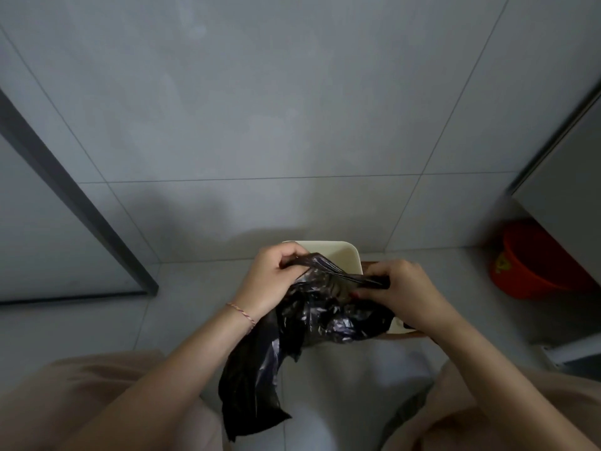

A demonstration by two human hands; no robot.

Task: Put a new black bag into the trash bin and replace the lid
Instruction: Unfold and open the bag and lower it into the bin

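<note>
Grey tile floor (292,109), lg. slabs, thin grout lines; fills most of view, dim light.

Dark door frame (65,187), far left, runs diagonally to floor.

Pale cabinet panel (566,177), far right edge; partly out of shot.

Beige trousers (81,402), both knees at btm corners; person appears to crouch over work area, prob. to reach low bin.

Black bag (312,314), thin glossy plastic, crumpled. Upper edge stretched between both hands above bin; loose tail hangs down-left toward knees. Not yet inside bin. Judged: mouth being teased apart so it can be opened out over rim.

Trash bin (338,255), cream, rounded-rect. rim; directly under hands, mostly hidden by bag. Unlined as far as visible.

Orange bucket (533,265), right, tucked under cabinet, well apart from bin.

Brown strip (369,265), just beside bin's right rim and again below right hand; poss. the lid, cannot tell.

Left hand (273,278), closed, pinching bag's top edge at left end.

Right hand (403,284), closed, fingers curled round bag edge at right end; pulls opposite to left.

Braided bracelet (242,312), left wrist, thin cord.
</note>
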